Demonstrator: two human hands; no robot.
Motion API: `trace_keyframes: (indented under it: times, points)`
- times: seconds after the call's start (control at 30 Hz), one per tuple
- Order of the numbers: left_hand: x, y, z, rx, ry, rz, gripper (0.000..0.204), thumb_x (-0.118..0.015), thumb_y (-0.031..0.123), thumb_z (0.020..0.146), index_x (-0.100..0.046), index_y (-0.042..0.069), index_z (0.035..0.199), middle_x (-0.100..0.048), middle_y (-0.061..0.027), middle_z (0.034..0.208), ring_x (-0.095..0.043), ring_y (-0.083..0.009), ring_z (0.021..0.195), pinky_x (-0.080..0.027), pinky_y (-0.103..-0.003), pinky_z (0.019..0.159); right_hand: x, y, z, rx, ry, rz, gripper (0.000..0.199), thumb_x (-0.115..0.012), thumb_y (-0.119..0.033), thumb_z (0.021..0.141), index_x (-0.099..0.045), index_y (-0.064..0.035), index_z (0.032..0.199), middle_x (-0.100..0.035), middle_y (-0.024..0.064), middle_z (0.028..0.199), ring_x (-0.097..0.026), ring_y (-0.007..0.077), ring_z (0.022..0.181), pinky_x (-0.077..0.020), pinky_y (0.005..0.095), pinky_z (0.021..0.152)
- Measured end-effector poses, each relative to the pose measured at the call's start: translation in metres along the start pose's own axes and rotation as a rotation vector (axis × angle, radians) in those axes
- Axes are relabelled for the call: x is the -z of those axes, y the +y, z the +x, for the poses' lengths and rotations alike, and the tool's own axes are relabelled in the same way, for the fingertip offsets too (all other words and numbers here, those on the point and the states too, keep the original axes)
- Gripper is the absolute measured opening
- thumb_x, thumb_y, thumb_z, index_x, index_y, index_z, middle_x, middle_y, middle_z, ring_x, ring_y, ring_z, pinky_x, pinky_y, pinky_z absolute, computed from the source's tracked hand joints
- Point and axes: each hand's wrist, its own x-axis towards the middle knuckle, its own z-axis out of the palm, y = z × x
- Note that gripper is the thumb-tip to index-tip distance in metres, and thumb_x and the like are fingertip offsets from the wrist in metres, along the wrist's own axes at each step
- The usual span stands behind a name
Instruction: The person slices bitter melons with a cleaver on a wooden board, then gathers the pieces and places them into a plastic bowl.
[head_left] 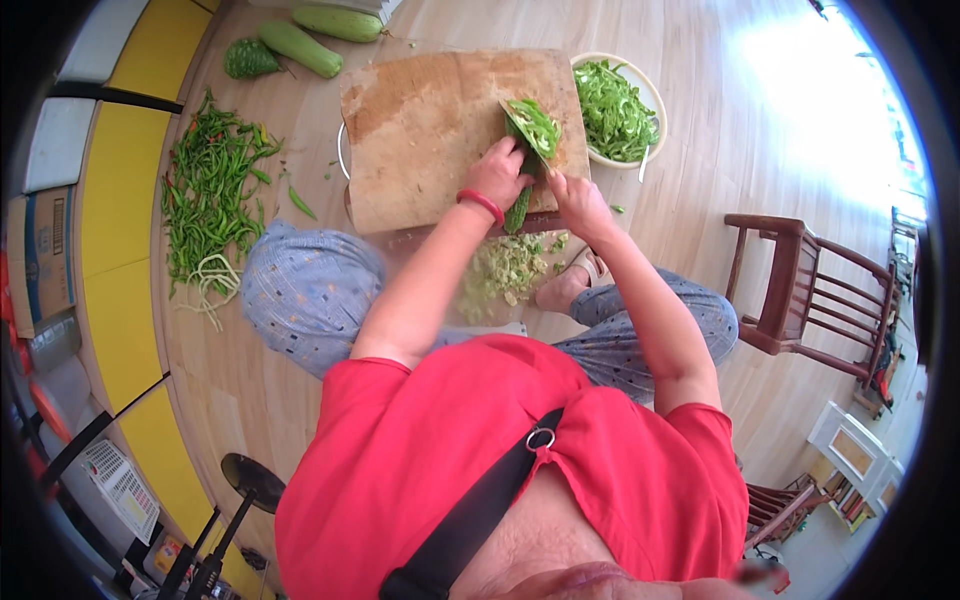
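A large wooden cutting board (420,130) lies in front of me. Near its right side, my left hand (498,172), with a red band at the wrist, presses curled fingers on a bumpy green bitter melon (517,214). My right hand (580,205) is closed round the handle of a knife (545,163), its blade against the melon beside my left fingers. Thin green slices (535,128) gather along the blade. The handle is mostly hidden in my right hand. A pale round bowl (655,103) of green slices (612,115) stands right of the board.
Green chili peppers (215,190) are heaped on the floor at left, near a pale string (212,285). Several green gourds (300,48) lie at the far left. Pale pulp scraps (505,268) sit between my legs. A wooden chair (790,285) stands at right, yellow cabinets (125,180) at left.
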Motion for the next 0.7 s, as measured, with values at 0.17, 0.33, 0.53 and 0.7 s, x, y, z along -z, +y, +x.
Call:
trace_keyframes:
  times: [0.17, 0.33, 0.53, 0.7]
  points:
    - [-0.004, -0.002, -0.003, 0.048, 0.009, -0.068, 0.045, -0.073, 0.018, 0.065, -0.057, 0.006, 0.106, -0.053, -0.0099, 0.112, -0.054, -0.0284, 0.101, -0.048, -0.039, 0.081, 0.026, -0.017, -0.025, -0.185, -0.098, 0.099, 0.036, -0.035, -0.029, 0.094, -0.055, -0.0012, 0.085, -0.059, 0.0230, 0.070, -0.057, 0.0429, 0.068, -0.0455, 0.0489, 0.062]
    - [-0.009, -0.002, -0.001, 0.017, -0.026, -0.019, 0.045, -0.070, 0.018, 0.068, -0.057, 0.009, 0.110, -0.052, -0.0110, 0.117, -0.055, -0.0304, 0.098, -0.048, -0.039, 0.081, -0.004, 0.003, -0.006, -0.148, -0.062, 0.098, 0.037, -0.035, -0.032, 0.094, -0.055, -0.0014, 0.085, -0.058, 0.0250, 0.069, -0.057, 0.0429, 0.070, -0.0448, 0.0500, 0.063]
    - [-0.007, -0.006, -0.004, -0.010, 0.102, -0.053, 0.043, -0.069, 0.018, 0.069, -0.058, 0.009, 0.109, -0.052, -0.0117, 0.118, -0.056, -0.0307, 0.097, -0.048, -0.037, 0.080, 0.014, -0.010, -0.012, -0.090, -0.050, 0.082, 0.034, -0.037, -0.029, 0.093, -0.055, -0.0010, 0.087, -0.058, 0.0241, 0.070, -0.058, 0.0411, 0.070, -0.0458, 0.0491, 0.060]
    - [-0.012, -0.003, -0.007, -0.010, 0.104, -0.079, 0.041, -0.072, 0.020, 0.065, -0.060, 0.008, 0.103, -0.054, -0.0085, 0.107, -0.055, -0.0278, 0.098, -0.048, -0.037, 0.080, 0.012, -0.011, -0.016, 0.001, -0.097, -0.042, 0.021, -0.041, -0.017, 0.091, -0.050, -0.0003, 0.098, -0.058, 0.0186, 0.072, -0.059, 0.0367, 0.063, -0.0474, 0.0448, 0.055]
